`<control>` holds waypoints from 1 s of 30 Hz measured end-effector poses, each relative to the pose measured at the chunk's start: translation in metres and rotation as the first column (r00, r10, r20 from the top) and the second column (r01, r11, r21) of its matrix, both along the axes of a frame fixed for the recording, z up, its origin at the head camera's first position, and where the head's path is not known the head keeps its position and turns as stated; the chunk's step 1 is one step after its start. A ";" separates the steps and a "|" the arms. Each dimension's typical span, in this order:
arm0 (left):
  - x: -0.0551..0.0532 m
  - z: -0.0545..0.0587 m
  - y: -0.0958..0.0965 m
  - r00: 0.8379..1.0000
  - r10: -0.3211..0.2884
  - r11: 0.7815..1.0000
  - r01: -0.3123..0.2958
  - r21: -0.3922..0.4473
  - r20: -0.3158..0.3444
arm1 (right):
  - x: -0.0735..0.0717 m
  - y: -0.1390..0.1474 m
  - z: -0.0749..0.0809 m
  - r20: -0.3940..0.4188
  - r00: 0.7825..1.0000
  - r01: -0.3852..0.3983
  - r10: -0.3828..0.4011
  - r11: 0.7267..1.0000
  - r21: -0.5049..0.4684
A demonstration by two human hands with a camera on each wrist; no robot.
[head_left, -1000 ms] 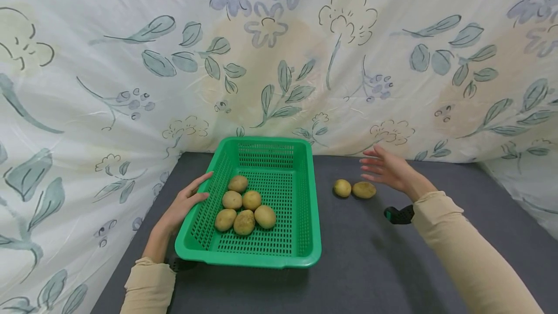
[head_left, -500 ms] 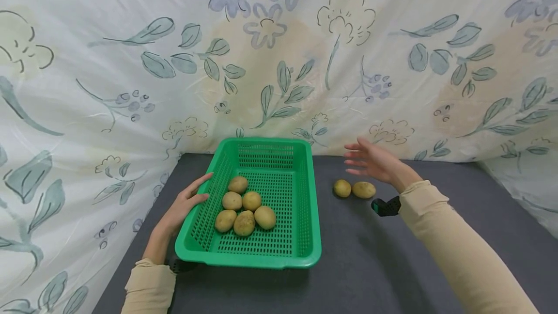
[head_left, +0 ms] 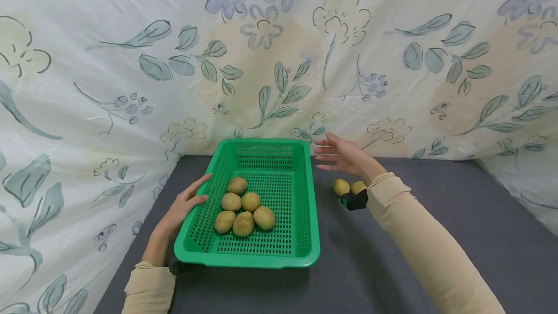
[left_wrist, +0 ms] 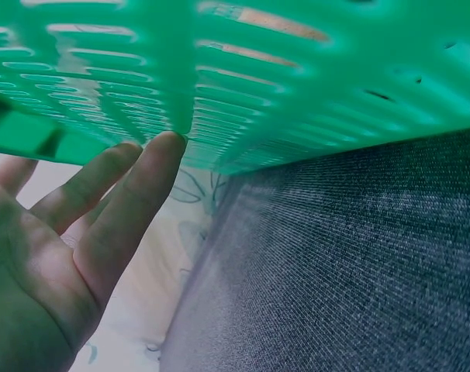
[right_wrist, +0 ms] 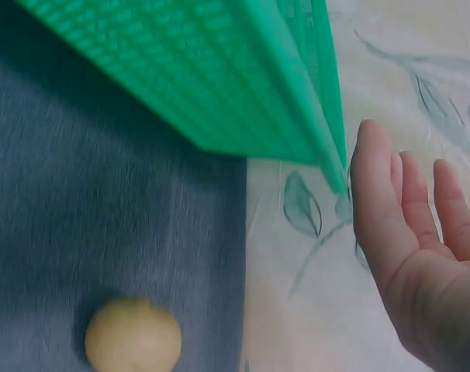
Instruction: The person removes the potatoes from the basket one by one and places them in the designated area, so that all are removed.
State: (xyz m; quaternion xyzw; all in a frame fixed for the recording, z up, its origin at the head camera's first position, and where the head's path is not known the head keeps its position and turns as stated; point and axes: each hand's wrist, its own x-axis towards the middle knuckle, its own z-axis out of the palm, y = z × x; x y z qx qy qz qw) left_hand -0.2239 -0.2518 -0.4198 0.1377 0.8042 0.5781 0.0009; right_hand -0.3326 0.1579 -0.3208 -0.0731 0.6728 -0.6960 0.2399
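A green plastic basket (head_left: 291, 259) holds several potatoes (head_left: 243, 224), bunched toward its left side. At the basket's left side is my left hand (head_left: 180, 210), its fingertips at the rim. In the left wrist view the fingers of that hand (left_wrist: 130, 205) reach out fairly straight to the basket's slotted wall (left_wrist: 243, 108). My right hand (head_left: 344, 156) is raised just off the far right corner of the basket, fingers extended and holding nothing. Below it, two more potatoes (head_left: 340, 187) lie on the dark cloth, one partly hidden by the black wrist camera (head_left: 355, 200).
A dark grey cloth (head_left: 340, 275) covers the table surface. Behind it and at both sides hangs a white curtain (head_left: 270, 96) printed with flowers and leaves. The right sleeve (head_left: 418, 236) crosses over the right part of the table.
My right hand has moved left, from beyond the two loose potatoes to beside the basket's far right corner. The left hand and the basket stay in place.
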 end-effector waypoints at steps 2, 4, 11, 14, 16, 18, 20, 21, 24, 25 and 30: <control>0.000 0.000 0.000 1.000 -0.001 1.000 0.001 0.001 0.000 | 0.000 -0.008 0.000 0.004 1.000 -0.002 0.002 1.000 -0.008; 0.000 0.000 0.000 1.000 -0.002 1.000 0.002 0.007 0.004 | 0.000 -0.016 0.001 0.001 1.000 -0.017 0.017 1.000 -0.006; 0.000 0.000 0.000 1.000 -0.001 1.000 0.000 0.016 0.014 | 0.001 -0.037 0.001 0.012 0.999 -0.043 0.043 0.999 -0.013; 0.000 -0.001 0.000 1.000 0.002 1.000 -0.002 0.013 0.011 | 0.001 -0.044 0.002 0.020 0.999 -0.038 0.038 0.999 -0.002; -0.001 -0.001 0.000 1.000 0.002 1.000 -0.002 0.012 0.008 | 0.002 -0.048 0.002 0.023 0.999 -0.039 0.038 0.999 0.005; -0.001 -0.001 0.000 1.000 0.001 1.000 -0.001 0.014 0.008 | 0.002 -0.052 0.001 0.024 0.999 -0.040 0.040 0.999 0.004; -0.001 -0.001 0.000 1.000 -0.001 1.000 0.001 0.015 0.008 | 0.002 -0.055 0.000 0.024 0.999 -0.041 0.041 0.999 0.004; -0.001 -0.002 0.000 1.000 -0.002 1.000 0.001 0.014 0.007 | 0.003 -0.057 0.000 0.023 0.999 -0.039 0.039 0.999 0.007; -0.001 -0.002 0.000 1.000 -0.001 1.000 0.001 0.012 0.009 | 0.003 -0.063 -0.002 0.026 0.999 -0.034 0.034 0.999 0.011; -0.002 -0.001 0.000 1.000 -0.002 1.000 0.002 0.012 0.009 | 0.003 -0.065 -0.002 0.022 0.999 -0.036 0.036 0.999 0.016; -0.002 -0.001 0.000 1.000 -0.002 1.000 0.002 0.009 0.007 | 0.003 -0.074 -0.007 0.024 0.999 -0.048 0.047 0.999 0.017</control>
